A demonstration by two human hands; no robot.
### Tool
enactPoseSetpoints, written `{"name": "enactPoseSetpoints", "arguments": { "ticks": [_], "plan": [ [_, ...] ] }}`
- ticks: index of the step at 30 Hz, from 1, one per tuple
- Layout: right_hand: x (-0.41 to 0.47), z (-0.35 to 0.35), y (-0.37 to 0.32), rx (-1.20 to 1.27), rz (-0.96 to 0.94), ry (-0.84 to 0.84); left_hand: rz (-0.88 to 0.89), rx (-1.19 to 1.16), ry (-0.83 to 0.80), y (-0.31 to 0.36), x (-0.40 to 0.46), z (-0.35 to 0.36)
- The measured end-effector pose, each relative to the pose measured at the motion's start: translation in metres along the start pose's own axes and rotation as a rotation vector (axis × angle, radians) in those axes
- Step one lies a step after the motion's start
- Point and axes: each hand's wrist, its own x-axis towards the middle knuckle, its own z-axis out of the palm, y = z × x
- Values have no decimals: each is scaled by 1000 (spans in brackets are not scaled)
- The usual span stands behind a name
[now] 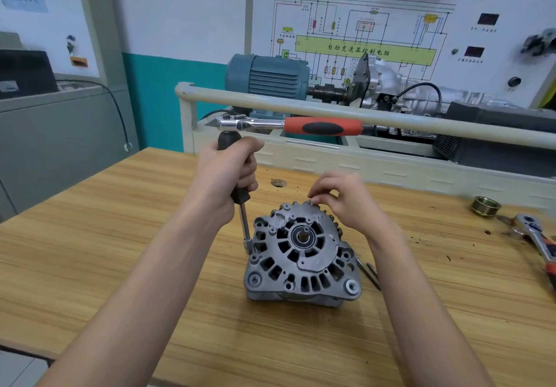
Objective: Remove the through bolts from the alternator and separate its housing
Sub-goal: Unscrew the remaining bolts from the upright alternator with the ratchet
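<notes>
Grey alternator (301, 254) on wood-grain table (120, 236); red-and-black ratchet handle (322, 126); brass-coloured pulley (485, 205).

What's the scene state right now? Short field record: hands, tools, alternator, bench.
left hand: grips black driver handle, upright
ratchet: mounted on top of the handle, unheld
socket: at left rim of alternator
right hand: pinches small part, likely a bolt head, at alternator's far rim
alternator: on wooden bench, housing unseparated
pulley: bench, far right
second ratchet: bench, right edge
</notes>
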Motion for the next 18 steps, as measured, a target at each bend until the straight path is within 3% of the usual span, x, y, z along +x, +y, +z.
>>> {"name": "enactPoseSetpoints", "arguments": {
  "ticks": [5,10,18],
  "plan": [
    [-1,-3,1,17,-67,1,23,-5,-15,2,4,2],
    [-4,-10,-3,235,70,-45,103,-118,-67,14,20,28],
    [-7,-38,-6,427,95,229,238,-84,-68,7,36,92]
  ]
}}
